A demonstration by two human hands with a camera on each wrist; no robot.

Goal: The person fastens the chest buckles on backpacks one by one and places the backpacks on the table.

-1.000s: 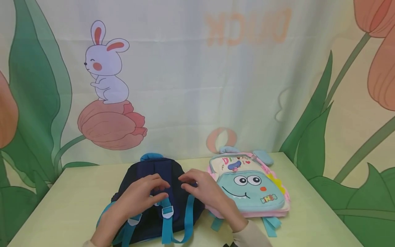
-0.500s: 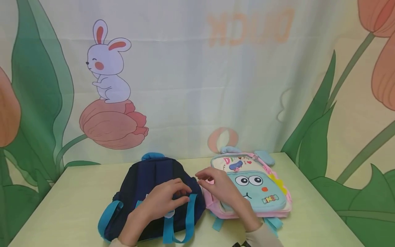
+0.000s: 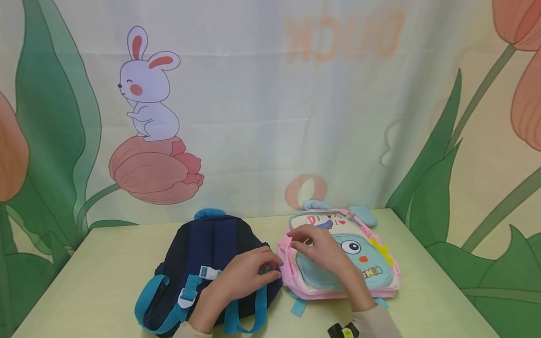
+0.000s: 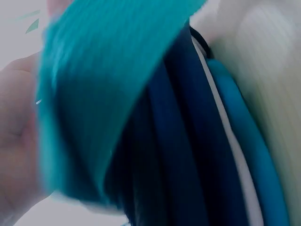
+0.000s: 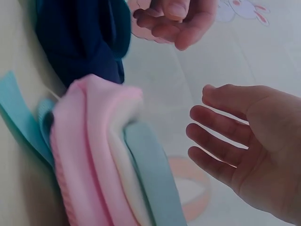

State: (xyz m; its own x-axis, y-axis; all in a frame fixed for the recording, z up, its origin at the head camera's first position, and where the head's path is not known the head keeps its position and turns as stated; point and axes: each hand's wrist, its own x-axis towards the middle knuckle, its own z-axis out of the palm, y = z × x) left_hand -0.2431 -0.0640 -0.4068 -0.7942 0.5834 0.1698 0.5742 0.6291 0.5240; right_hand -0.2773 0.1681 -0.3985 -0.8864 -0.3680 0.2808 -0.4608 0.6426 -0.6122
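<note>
A navy backpack [image 3: 211, 239] with teal straps and white buckles [image 3: 209, 272] lies strap side up on the left of the table. Over its right edge hovers my left hand [image 3: 249, 274], fingers loosely bent and holding nothing. To the right lies a pink, cream and teal children's backpack [image 3: 313, 277] with a cartoon face on its front pocket. My right hand [image 3: 325, 251] is above that pocket and covers part of the face. In the right wrist view, its relaxed fingers stand apart from the pink side. A teal strap [image 4: 108, 80] fills much of the left wrist view.
The pale yellow table [image 3: 105, 263] carries both backpacks, which lie close together. Behind it hangs a curtain [image 3: 253, 117] printed with a rabbit and tulips. A small black object [image 3: 343, 330] with a yellow patch is by the right sleeve.
Both hands have moved right, the left across the navy backpack towards its right edge, the right onto the pink backpack's front. Both backpacks stay in place.
</note>
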